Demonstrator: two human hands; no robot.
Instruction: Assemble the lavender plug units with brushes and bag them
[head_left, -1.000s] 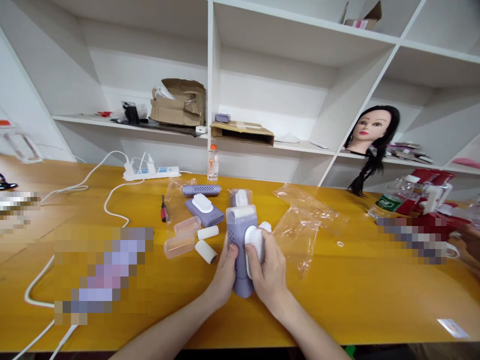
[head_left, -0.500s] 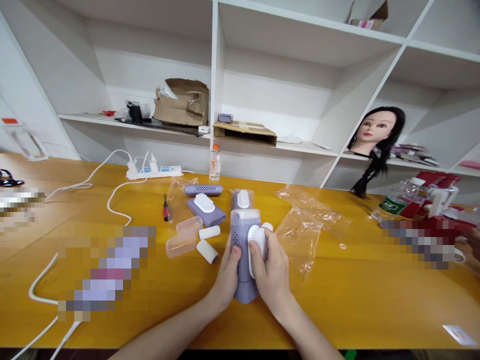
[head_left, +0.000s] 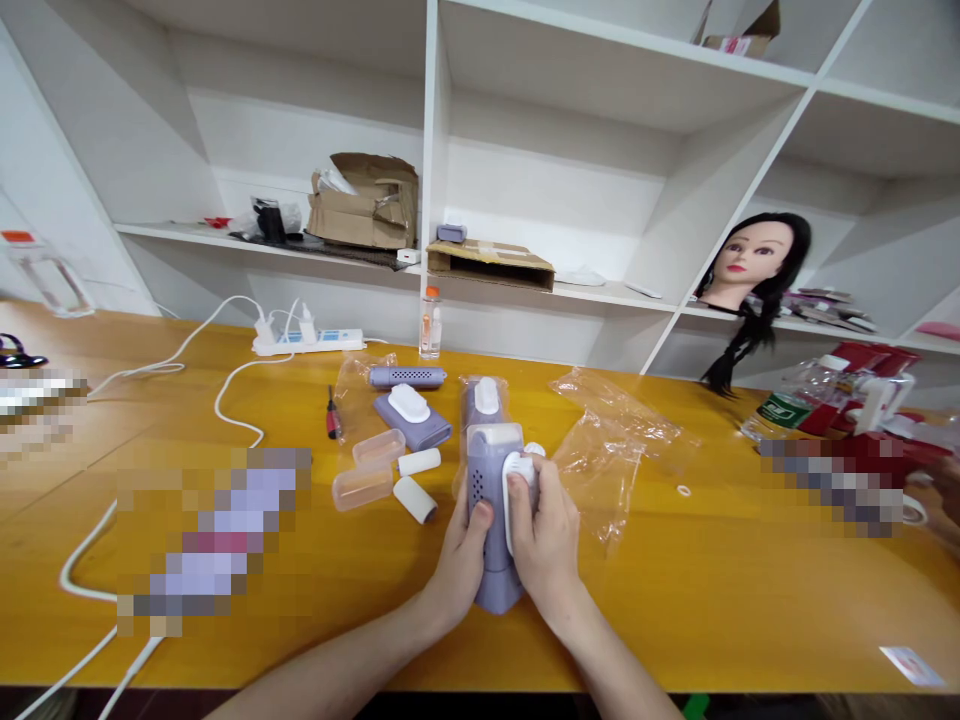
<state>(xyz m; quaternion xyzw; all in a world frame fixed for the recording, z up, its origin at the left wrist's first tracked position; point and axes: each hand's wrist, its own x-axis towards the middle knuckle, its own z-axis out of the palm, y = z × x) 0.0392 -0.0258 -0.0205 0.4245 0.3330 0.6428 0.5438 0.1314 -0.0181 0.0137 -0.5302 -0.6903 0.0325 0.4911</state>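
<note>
My hands grip a lavender plastic roller device (head_left: 487, 480) upright, its lower end near the yellow table (head_left: 675, 600). My left hand (head_left: 461, 565) wraps its near side. My right hand (head_left: 544, 530) presses on a white oval piece (head_left: 519, 490) against the device. A white roller end (head_left: 495, 436) shows on top. Just beyond stands a second lavender device (head_left: 480, 400) with a white oval top, in a clear bag. Two white foam sleeves (head_left: 415, 498) and two translucent boxes (head_left: 363, 488) lie left of my hands.
A lavender perforated tube (head_left: 406, 377), a lavender pouch (head_left: 411, 420) and a small screwdriver (head_left: 331, 415) lie beyond. Clear plastic wrap (head_left: 604, 450) spreads right. A power strip (head_left: 307, 343) with white cables, a bottle (head_left: 429, 325) and white shelves (head_left: 547, 170) stand behind. Pixelated patches cover parts of the table.
The view has shifted slightly. The device and white oval piece sit a little further right, and my right hand has shifted with them.
</note>
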